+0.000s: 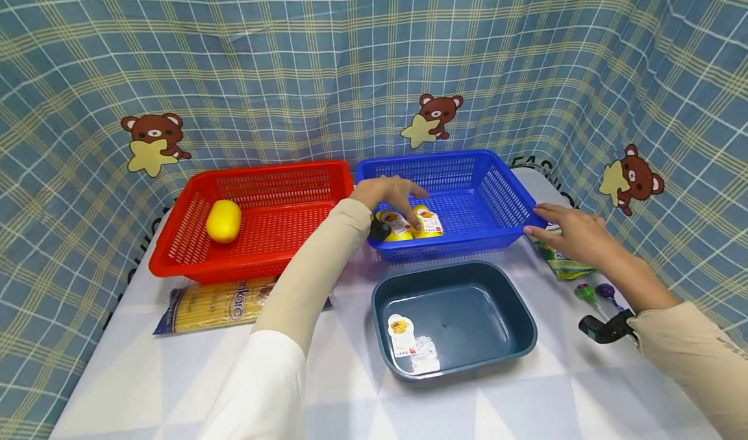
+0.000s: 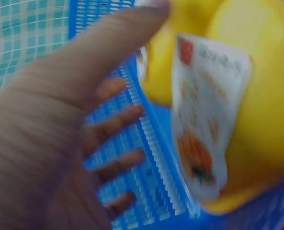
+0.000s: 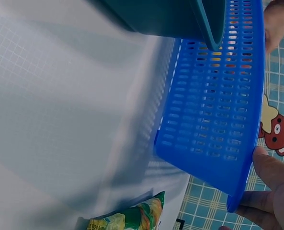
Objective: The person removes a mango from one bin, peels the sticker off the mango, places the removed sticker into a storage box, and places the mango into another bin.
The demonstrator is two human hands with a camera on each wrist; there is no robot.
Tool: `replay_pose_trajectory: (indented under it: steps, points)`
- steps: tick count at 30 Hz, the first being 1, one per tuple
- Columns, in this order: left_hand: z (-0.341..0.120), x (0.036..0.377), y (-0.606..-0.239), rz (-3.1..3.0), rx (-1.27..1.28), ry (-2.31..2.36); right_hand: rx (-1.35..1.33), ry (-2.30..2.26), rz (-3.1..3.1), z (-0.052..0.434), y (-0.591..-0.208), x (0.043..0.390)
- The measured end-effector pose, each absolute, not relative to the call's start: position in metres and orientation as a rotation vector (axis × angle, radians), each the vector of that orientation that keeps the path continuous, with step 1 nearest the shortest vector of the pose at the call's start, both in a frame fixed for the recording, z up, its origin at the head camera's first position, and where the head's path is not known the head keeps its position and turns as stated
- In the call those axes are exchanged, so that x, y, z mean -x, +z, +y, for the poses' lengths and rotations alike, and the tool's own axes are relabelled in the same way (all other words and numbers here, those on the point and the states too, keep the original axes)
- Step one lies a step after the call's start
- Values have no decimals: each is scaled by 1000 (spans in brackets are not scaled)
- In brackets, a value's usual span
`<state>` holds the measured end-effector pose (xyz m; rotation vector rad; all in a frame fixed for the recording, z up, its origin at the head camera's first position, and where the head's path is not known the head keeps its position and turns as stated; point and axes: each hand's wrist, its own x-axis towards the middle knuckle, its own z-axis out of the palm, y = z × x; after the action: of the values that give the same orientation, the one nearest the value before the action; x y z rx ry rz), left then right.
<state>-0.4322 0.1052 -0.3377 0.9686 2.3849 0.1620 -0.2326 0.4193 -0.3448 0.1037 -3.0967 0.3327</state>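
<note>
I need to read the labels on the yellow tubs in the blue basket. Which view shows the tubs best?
The head view: both yellow tubs sit whole in the blue basket, under the left hand. The left wrist view shows one label up close but blurred. The right wrist view shows only yellow glimpses through the basket's holes.

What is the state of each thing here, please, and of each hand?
Left hand: over the yellow containers, fingers touching them; hold unclear.
Right hand: grips the blue basket's right corner.
Blue basket: upright, holds two yellow containers.
Red basket: upright, holds one yellow container.
Dark tub: upright, holds a small packet.
Pasta packet: lying flat.
</note>
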Motion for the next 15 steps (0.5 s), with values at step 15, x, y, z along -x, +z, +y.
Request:
replay_pose_trajectory:
  steps: [15]
  points:
    - [115,435,-348,2319,-923,49,-77,354,-3089,415,-343,235]
